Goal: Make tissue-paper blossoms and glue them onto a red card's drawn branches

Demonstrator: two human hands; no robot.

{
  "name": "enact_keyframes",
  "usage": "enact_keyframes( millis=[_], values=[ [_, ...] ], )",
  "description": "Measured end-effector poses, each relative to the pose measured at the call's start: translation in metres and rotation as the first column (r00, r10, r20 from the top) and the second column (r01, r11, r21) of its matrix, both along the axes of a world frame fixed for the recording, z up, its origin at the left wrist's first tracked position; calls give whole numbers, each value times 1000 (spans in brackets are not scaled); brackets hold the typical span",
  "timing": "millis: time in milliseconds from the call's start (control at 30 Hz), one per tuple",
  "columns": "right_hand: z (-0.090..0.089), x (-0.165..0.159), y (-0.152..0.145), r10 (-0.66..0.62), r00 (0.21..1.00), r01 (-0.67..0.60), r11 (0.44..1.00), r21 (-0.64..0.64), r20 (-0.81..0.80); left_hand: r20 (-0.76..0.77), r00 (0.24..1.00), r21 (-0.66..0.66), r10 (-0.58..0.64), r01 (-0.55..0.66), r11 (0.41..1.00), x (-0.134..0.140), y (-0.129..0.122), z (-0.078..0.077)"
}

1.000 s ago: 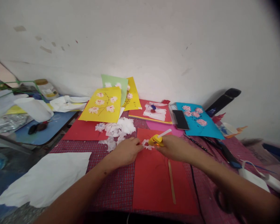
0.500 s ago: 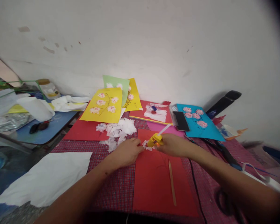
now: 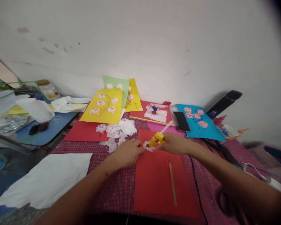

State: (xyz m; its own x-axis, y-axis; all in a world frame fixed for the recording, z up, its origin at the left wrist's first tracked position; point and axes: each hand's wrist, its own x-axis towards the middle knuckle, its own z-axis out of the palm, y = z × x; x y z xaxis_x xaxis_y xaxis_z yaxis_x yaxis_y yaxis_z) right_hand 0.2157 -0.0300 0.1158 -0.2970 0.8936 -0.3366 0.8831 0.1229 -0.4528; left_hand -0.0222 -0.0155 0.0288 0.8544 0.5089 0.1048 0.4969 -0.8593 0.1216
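Observation:
A yellow hot glue gun (image 3: 156, 139) with a white glue stick (image 3: 166, 126) jutting from its back is gripped in my right hand (image 3: 175, 143). Its nozzle end points down at a small ring of crumpled white tissue (image 3: 148, 147) on a red paper sheet (image 3: 159, 187). My left hand (image 3: 128, 153) rests at the sheet's upper left edge, thumb and forefinger slightly apart beside the tissue. A wooden pencil (image 3: 172, 184) lies on the sheet, near faint drawn curves. Torn tissue pieces (image 3: 124, 128) are heaped just beyond my left hand.
Yellow (image 3: 103, 107) and green (image 3: 117, 82) flower pictures lean at the wall. A phone (image 3: 182, 121) lies by a blue flower picture (image 3: 201, 125). A dark bottle (image 3: 224, 101) leans at right. A black cord (image 3: 196, 184) runs right of the sheet; white tissue (image 3: 49, 178) spreads at left.
The glue gun has shifted slightly to the right and tilted a little in my right hand. My left hand stays at the sheet's edge.

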Motion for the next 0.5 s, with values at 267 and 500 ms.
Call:
enact_keyframes(
  millis=[267,500],
  values=[
    [2,0,-1,-4,1000,4,999,33,16,-9,1000,1,-3,3,1000,0,-1,1],
    [-5,-1,-1,-39,999,37,998,60,33,-2,1000,-14,-5,5,1000,0,0,2]
  ],
)
